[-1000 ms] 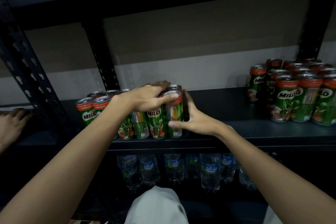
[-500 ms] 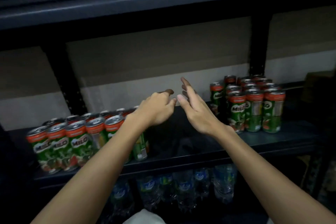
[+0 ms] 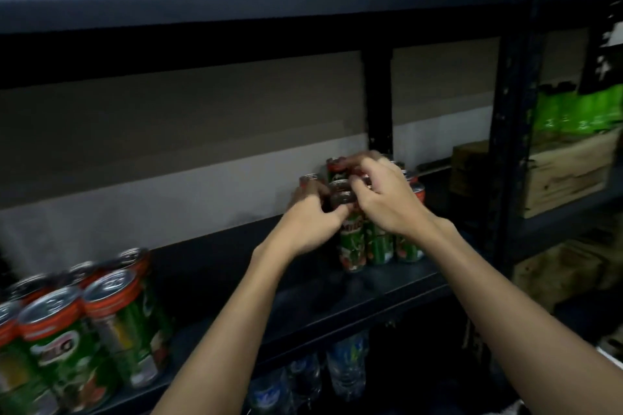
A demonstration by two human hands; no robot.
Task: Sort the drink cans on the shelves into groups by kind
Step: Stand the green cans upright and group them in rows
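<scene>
Cans, green with red rims, far right on the shelf (image 3: 387,283): my left hand (image 3: 308,222) curls round the near can (image 3: 350,239), my right hand (image 3: 387,202) drapes over the cluster (image 3: 397,239), its grip hidden. Probably full, rigid, slick metal, so I'd clasp the bodies. Another group (image 3: 77,330) sits near left.

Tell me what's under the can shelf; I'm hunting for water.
Under the shelf stand clear water bottles with blue labels. The forearms and darkness cover the rest, so their count is unclear.
</scene>
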